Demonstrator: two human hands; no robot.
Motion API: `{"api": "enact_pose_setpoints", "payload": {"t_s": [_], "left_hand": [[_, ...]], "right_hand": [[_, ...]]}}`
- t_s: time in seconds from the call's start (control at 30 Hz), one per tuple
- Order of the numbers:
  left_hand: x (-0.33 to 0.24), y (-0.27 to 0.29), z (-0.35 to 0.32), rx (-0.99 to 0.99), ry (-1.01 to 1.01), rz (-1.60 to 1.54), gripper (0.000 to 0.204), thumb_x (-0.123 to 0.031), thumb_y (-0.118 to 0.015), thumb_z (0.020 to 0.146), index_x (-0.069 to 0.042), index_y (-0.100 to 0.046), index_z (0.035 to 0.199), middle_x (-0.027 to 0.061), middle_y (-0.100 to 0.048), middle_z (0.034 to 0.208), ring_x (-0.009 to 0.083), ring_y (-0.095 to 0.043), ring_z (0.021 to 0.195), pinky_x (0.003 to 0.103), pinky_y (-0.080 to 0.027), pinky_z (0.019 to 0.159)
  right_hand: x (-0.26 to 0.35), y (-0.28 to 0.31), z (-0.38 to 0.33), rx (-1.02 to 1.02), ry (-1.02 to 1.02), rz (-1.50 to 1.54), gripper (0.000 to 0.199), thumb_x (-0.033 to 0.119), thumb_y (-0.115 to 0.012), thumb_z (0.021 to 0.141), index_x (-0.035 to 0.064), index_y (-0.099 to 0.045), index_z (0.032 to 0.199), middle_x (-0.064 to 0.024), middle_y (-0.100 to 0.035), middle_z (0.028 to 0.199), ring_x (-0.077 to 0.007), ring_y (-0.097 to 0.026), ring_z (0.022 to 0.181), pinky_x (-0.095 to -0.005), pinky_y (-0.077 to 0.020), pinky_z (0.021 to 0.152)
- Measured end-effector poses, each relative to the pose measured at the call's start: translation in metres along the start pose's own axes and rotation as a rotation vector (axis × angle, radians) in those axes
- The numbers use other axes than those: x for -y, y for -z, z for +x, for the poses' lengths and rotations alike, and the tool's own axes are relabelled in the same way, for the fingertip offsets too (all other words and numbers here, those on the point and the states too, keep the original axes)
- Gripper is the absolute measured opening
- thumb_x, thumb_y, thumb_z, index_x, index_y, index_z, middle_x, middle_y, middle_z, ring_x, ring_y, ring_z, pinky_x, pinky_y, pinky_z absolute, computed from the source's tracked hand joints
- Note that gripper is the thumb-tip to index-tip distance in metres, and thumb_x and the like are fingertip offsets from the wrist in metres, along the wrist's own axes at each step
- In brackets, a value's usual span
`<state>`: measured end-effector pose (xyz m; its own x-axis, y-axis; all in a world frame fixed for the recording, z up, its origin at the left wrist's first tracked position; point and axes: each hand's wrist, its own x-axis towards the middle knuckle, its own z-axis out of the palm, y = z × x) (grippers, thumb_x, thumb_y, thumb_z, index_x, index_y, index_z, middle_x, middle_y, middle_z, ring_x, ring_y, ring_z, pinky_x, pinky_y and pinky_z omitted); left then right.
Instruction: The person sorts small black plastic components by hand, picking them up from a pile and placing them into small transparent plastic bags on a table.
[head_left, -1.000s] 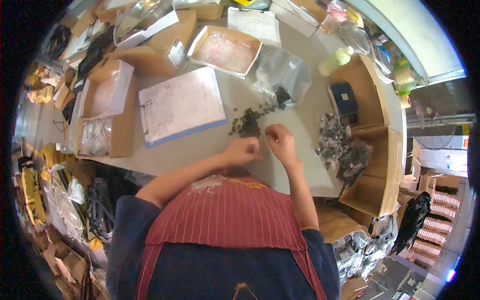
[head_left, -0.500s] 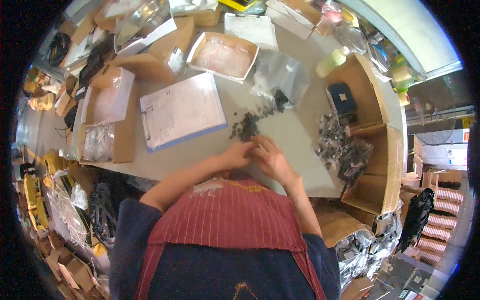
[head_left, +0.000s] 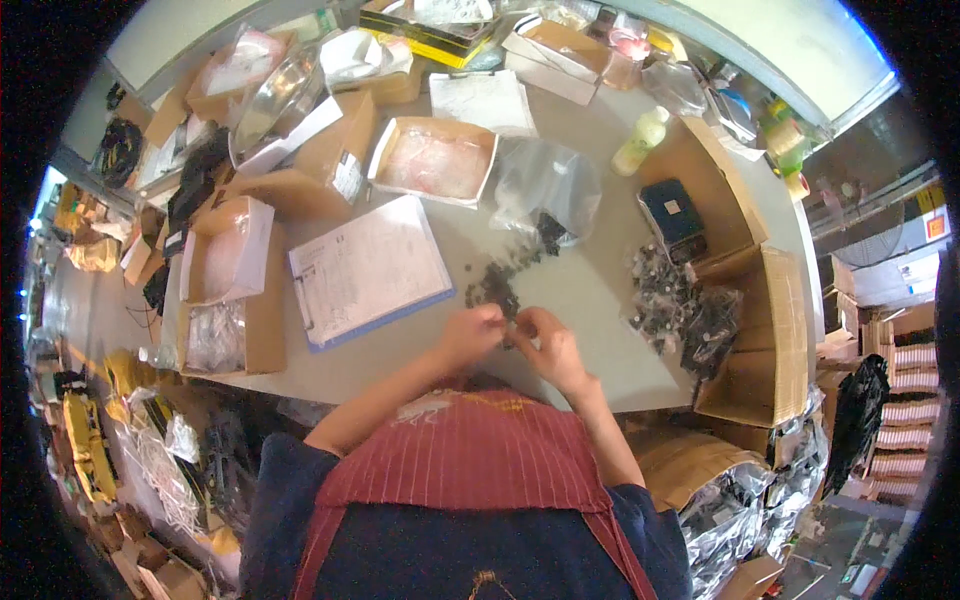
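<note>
– Listing step?
– Apparently doing close fingerwork with left hand [head_left: 468, 338] and right hand [head_left: 553, 354], showing no clear grip width or contents.
– Locating black pieces [head_left: 494, 282]?
– Lying heaped on counter [head_left: 612, 315], just beside; probably needing steady precision next.

The bare right hand [head_left: 543, 345], its fingers overlapping the bare left hand [head_left: 472, 336] half a second ago, now sits just beside it; the shifted view shows more of the rectangular black-and-yellow box [head_left: 428, 36].
</note>
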<state>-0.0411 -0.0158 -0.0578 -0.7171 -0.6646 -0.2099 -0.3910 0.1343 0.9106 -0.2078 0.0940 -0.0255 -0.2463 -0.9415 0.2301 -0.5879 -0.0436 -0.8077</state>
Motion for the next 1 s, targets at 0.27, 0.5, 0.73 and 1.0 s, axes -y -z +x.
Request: {"api": "enact_pose_setpoints", "payload": {"t_s": [0.27, 0.5, 0.73, 1.0], "left_hand": [[-0.016, 0.011, 0.002, 0.054, -0.132, 0.066, 0.018, -0.021, -0.065, 0.088, -0.006, -0.067, 0.099, 0.0114, -0.069, 0.085, 0.0233, -0.066, 0.078, 0.036, -0.051, 0.073], [-0.039, 0.009, 0.044, -0.027, -0.253, -0.061, 0.011, -0.01, -0.064, 0.087, -0.001, -0.065, 0.093, 0.0086, -0.068, 0.084, 0.0159, -0.065, 0.079, 0.031, -0.051, 0.073], [-0.013, 0.061, 0.161, -0.374, -0.369, -0.189, 0.018, -0.015, -0.066, 0.097, -0.004, -0.061, 0.11, 0.0032, -0.067, 0.097, 0.0121, -0.062, 0.091, 0.028, -0.051, 0.084], [-0.005, 0.142, 0.228, -0.225, 0.003, 0.802, 0.028, -0.022, -0.069, 0.081, 0.0, -0.069, 0.097, 0.0237, -0.069, 0.101, 0.0407, -0.065, 0.099, 0.046, -0.05, 0.088]], "right_hand": [[-0.012, 0.001, 0.004, 0.206, -0.007, 0.124, 0.01, 0.011, -0.061, 0.093, 0.0015, -0.06, 0.096, -0.0206, -0.062, 0.088, -0.039, -0.062, 0.082, -0.0438, -0.0497, 0.072], [-0.02, 0.02, 0.015, 0.162, -0.315, 0.329, 0.013, 0.014, -0.059, 0.098, 0.0013, -0.061, 0.098, -0.0079, -0.06, 0.079, -0.0175, -0.058, 0.073, -0.0336, -0.0483, 0.067], [-0.025, 0.058, 0.022, -0.524, -0.355, 0.863, 0.019, 0.02, -0.06, 0.101, 0.0066, -0.058, 0.088, 0.0014, -0.053, 0.07, -0.0082, -0.048, 0.063, -0.0244, -0.0395, 0.059], [-0.019, 0.025, 0.007, -0.485, -0.434, 0.737, 0.023, 0.026, -0.064, 0.1, 0.0059, -0.063, 0.09, 0.0032, -0.053, 0.068, -0.0065, -0.052, 0.064, -0.0244, -0.0426, 0.059]]}}
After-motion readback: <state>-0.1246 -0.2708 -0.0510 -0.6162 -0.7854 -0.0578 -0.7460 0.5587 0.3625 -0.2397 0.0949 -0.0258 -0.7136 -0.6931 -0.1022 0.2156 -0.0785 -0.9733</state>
